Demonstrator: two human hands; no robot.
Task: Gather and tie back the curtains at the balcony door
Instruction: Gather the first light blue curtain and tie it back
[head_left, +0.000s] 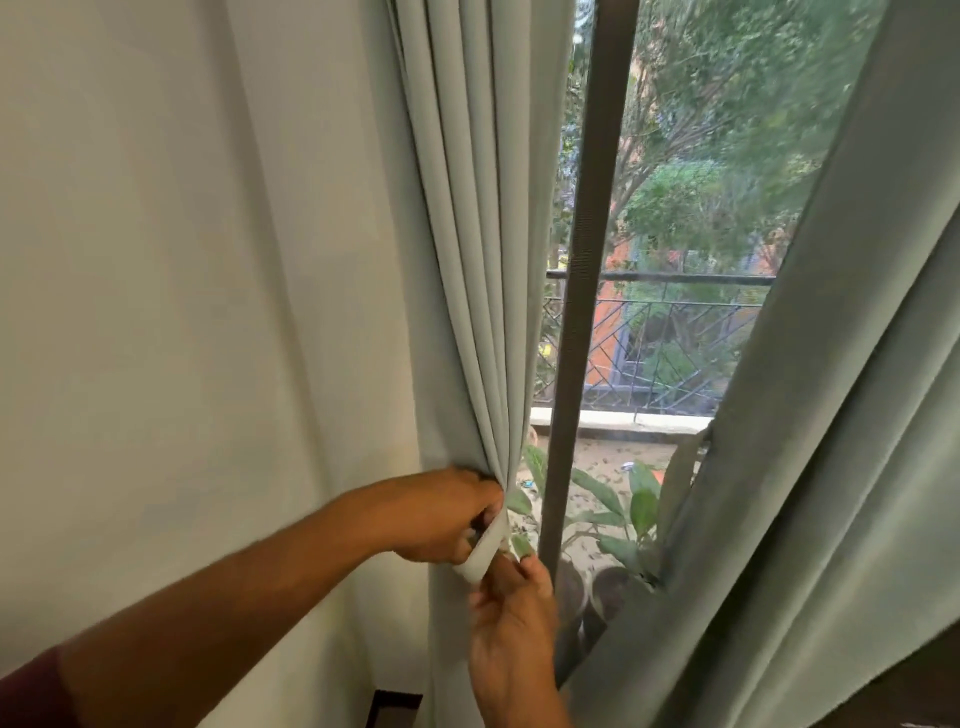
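Left of the dark door frame (587, 270), against the pale wall (171, 260), your pleated grey-green left curtain (478, 234) hangs gathered, while the right curtain (831, 441) drapes loose across the frame's far side, potted plants (618, 519) showing between. Your left hand (441, 514) grips the bunched folds. Your right hand (511, 623), just below, pinches the flat pale tieback strip (485, 551) in its fingers (524, 564).

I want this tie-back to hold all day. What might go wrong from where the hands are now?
1. The left hand alone pinches the gathered folds of the left curtain; if it loosens, the pleats may spread.
2. The right hand holds the tie-back band only at its lower end, so it may slip free.
3. The right curtain hangs loose, not yet gathered.
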